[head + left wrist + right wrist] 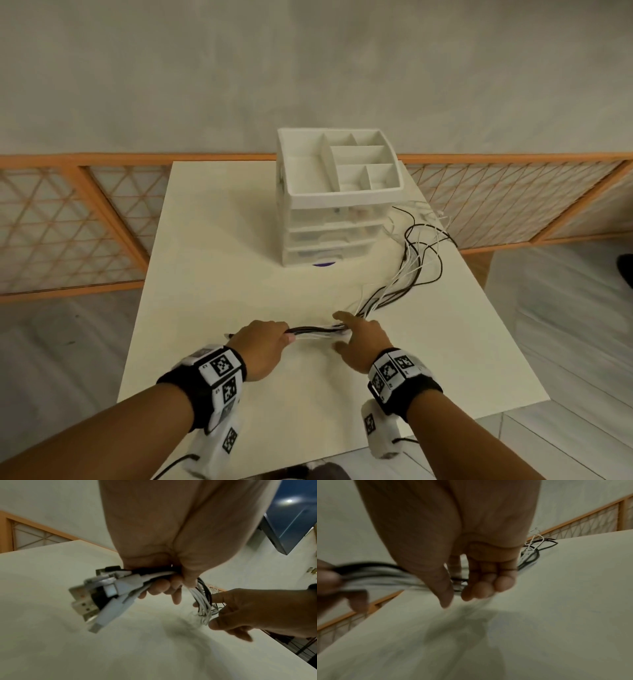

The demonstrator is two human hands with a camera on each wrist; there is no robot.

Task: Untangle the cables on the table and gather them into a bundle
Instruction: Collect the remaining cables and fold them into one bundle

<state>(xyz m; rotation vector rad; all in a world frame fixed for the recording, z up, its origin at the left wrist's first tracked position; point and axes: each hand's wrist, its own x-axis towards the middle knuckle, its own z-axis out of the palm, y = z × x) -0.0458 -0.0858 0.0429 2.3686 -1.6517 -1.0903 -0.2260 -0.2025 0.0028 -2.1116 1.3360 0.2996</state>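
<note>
A bundle of white and black cables (315,331) stretches between my two hands over the near part of the cream table (222,246). My left hand (270,337) grips the bundle just behind its USB plugs (102,597), which stick out to the left. My right hand (356,337) is a short way along to the right. In the right wrist view its fingers (481,588) curl loosely round the cables (376,574), with the thumb pointing down. Beyond it the loose cable lengths (418,260) trail in loops toward the table's right back corner.
A white plastic drawer organizer (339,192) with an open compartment tray on top stands at the back middle of the table. The loose loops lie just to its right, close to the right table edge. An orange lattice screen (68,222) runs behind the table.
</note>
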